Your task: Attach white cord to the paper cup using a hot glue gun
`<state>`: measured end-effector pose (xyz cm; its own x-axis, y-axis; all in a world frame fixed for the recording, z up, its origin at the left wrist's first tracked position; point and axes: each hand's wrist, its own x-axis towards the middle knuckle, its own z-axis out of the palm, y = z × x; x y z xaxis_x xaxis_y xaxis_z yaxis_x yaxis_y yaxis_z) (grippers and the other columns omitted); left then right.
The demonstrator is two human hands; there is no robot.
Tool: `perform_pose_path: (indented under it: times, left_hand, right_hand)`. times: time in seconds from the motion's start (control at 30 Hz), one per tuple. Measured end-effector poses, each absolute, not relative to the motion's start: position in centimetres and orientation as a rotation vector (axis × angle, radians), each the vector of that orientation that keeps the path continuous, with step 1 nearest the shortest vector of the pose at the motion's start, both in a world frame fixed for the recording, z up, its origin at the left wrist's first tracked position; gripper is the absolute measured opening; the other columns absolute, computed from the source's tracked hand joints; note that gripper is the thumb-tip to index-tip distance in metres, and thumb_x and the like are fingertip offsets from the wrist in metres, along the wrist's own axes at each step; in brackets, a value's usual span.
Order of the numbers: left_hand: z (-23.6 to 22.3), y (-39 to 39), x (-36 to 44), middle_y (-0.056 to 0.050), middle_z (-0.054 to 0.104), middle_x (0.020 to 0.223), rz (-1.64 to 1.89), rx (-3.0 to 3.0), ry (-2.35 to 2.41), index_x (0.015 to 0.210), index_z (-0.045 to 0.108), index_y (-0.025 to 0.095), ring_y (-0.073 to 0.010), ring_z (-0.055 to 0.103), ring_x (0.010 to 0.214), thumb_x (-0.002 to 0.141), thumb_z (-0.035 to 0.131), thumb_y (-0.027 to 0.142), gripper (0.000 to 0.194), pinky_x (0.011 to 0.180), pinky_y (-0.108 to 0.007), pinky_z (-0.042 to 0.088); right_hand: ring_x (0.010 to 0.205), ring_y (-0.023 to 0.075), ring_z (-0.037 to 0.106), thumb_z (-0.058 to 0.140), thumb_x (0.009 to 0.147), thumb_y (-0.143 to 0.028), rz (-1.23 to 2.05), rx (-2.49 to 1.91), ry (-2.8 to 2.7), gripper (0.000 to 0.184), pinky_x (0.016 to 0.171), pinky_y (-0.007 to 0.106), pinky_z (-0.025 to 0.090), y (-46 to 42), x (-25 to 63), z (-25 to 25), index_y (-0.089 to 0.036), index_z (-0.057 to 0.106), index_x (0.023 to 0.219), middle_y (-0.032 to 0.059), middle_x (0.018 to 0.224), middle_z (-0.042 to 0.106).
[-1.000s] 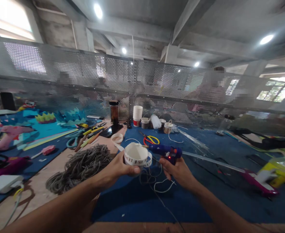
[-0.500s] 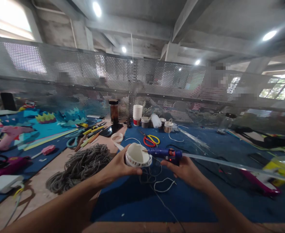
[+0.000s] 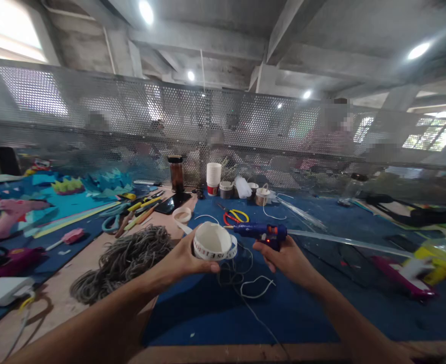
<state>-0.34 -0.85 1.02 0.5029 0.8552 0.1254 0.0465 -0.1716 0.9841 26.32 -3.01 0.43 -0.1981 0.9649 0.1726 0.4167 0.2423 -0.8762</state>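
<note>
My left hand point(image 3: 194, 260) is wrapped round a white paper cup point(image 3: 212, 240), tilted so that its open mouth faces up. A printed ribbon point(image 3: 208, 254) with lettering circles the cup, and a loop of it sticks out on the right side. My right hand point(image 3: 283, 258) grips a blue glue gun point(image 3: 259, 232) whose nozzle points left, close to the cup's rim. A long clear glue stick point(image 3: 340, 242) extends from the gun's back end. Under the hands, thin white cord point(image 3: 257, 290) lies in loose loops on the blue mat point(image 3: 208, 313).
Left of the cup lies a heap of grey cord point(image 3: 132, 258). Beyond it are a ribbon roll point(image 3: 182, 215), red-and-yellow scissors point(image 3: 236, 216) and a phone point(image 3: 173, 202). Stacked paper cups point(image 3: 213, 177) stand near the perforated screen point(image 3: 246, 121). A magenta glue gun point(image 3: 401, 275) lies at right.
The glue gun's nozzle has drawn back from inside the cup to just right of its rim, and the gun has risen slightly. The cup has shifted a little left, its ribbon loop showing more.
</note>
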Motion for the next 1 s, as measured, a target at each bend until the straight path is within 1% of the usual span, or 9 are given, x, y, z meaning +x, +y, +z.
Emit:
perform_pose_path:
  times: [0.1, 0.17, 0.33, 0.47, 0.57, 0.7, 0.83, 1.0]
  left_hand:
    - [0.69, -0.63, -0.39, -0.01, 0.066, 0.11, 0.892, 1.611, 0.822, 0.122, 0.052, 0.016, -0.026, 0.059, 0.103, 0.057, 0.088, 0.034, 0.076, 0.092, -0.038, 0.045]
    - [0.48, -0.54, -0.45, -0.01, 0.066, 0.111, 0.904, 1.619, 0.822, 0.122, 0.052, 0.016, -0.0262, 0.059, 0.103, 0.058, 0.087, 0.034, 0.075, 0.093, -0.039, 0.044]
    - [0.23, -0.47, -0.55, -0.01, 0.066, 0.112, 0.902, 1.627, 0.769, 0.125, 0.052, 0.017, -0.0265, 0.058, 0.104, 0.06, 0.086, 0.033, 0.075, 0.094, -0.041, 0.044]
    - [0.45, -0.59, -0.39, -0.011, 0.064, 0.115, 0.906, 1.609, 0.768, 0.126, 0.051, 0.016, -0.0271, 0.057, 0.108, 0.06, 0.086, 0.033, 0.077, 0.096, -0.043, 0.042]
    - [0.59, -0.64, -0.37, -0.011, 0.064, 0.114, 0.907, 1.603, 0.773, 0.126, 0.051, 0.016, -0.0267, 0.057, 0.107, 0.059, 0.086, 0.033, 0.077, 0.096, -0.042, 0.042]
    - [0.48, -0.51, -0.6, -0.011, 0.064, 0.113, 0.901, 1.629, 0.798, 0.125, 0.051, 0.015, -0.0261, 0.058, 0.104, 0.058, 0.087, 0.033, 0.079, 0.094, -0.04, 0.044]
    - [0.33, -0.43, -0.73, -0.01, 0.063, 0.114, 0.907, 1.65, 0.788, 0.127, 0.05, 0.015, -0.026, 0.057, 0.106, 0.057, 0.087, 0.033, 0.081, 0.094, -0.04, 0.045]
    - [0.64, -0.62, -0.68, -0.012, 0.063, 0.116, 0.903, 1.65, 0.795, 0.125, 0.051, 0.014, -0.0265, 0.058, 0.105, 0.056, 0.088, 0.034, 0.08, 0.093, -0.039, 0.046]
  right_hand:
    - [0.042, 0.0091, 0.045, 0.065, 0.082, -0.052, 0.88, -1.322, -1.74, 0.037, 0.045, 0.024, 0.036, -3.02, 26.28, 0.24, -0.019, 0.057, 0.07, -0.0055, 0.046, 0.048]
    - [0.043, 0.0091, 0.045, 0.063, 0.084, -0.053, 0.854, -1.308, -1.737, 0.038, 0.046, 0.024, 0.037, -3.14, 26.33, 0.34, -0.019, 0.056, 0.068, -0.0053, 0.046, 0.047]
    - [0.043, 0.0088, 0.045, 0.06, 0.087, -0.052, 0.894, -1.23, -1.726, 0.035, 0.048, 0.025, 0.039, -3.44, 26.44, 0.6, -0.019, 0.059, 0.076, -0.0059, 0.046, 0.047]
    - [0.043, 0.0087, 0.044, 0.065, 0.083, -0.05, 0.9, -1.274, -1.739, 0.034, 0.046, 0.024, 0.037, -3.49, 26.27, 0.41, -0.018, 0.058, 0.073, -0.0056, 0.047, 0.047]
    - [0.045, 0.0089, 0.045, 0.065, 0.083, -0.05, 0.885, -1.282, -1.726, 0.034, 0.045, 0.024, 0.036, -3.54, 26.24, 0.23, -0.018, 0.057, 0.072, -0.0052, 0.048, 0.047]
    - [0.045, 0.0088, 0.045, 0.064, 0.085, -0.048, 0.896, -1.232, -1.7, 0.031, 0.046, 0.023, 0.037, -3.56, 26.45, -0.12, -0.018, 0.059, 0.079, -0.0057, 0.05, 0.047]
    - [0.045, 0.0089, 0.045, 0.065, 0.084, -0.048, 0.856, -1.256, -1.722, 0.031, 0.044, 0.023, 0.037, -3.52, 26.37, -0.24, -0.018, 0.06, 0.081, -0.0052, 0.051, 0.048]
    - [0.048, 0.0094, 0.048, 0.068, 0.082, -0.046, 0.765, -1.256, -1.732, 0.03, 0.045, 0.022, 0.041, -3.71, 26.17, -0.2, -0.019, 0.061, 0.091, -0.0034, 0.061, 0.054]
